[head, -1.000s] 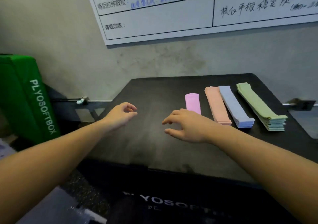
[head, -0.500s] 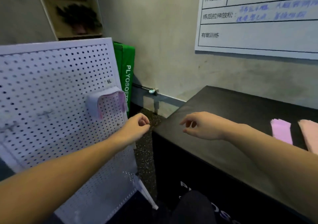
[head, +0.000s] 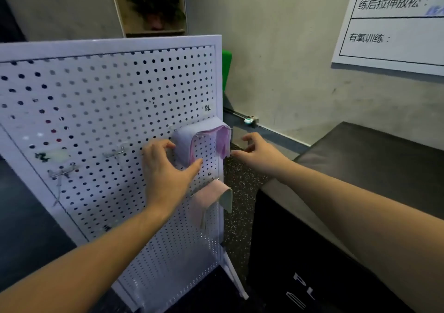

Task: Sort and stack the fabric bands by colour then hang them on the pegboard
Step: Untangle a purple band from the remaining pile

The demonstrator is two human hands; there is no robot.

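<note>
The pegboard (head: 108, 110) fills the left half of the frame, leaning back on its foot so its hooks point up and out at the person. Two bundles of bands hang near its right edge. The upper bundle (head: 192, 139), lilac outside and pink inside, is looped over a hook at centre frame; the lower bundle (head: 211, 192), pinkish with a pale green end, hangs just beneath it. Both mix colours, so they probably need to come off for sorting.

The left hand (head: 165, 168) reaches the upper bundle's left fold, fingers curled at its edge and thumb stretched under it; whether it actually grips the fabric I cannot tell. The right hand (head: 257, 154) hovers just right of the bundle, fingers loosely spread, holding nothing, seemingly ready to take the other side. Bare hooks (head: 113, 152) stand at mid-left. The dark worktop (head: 360, 158) lies at right.
</note>
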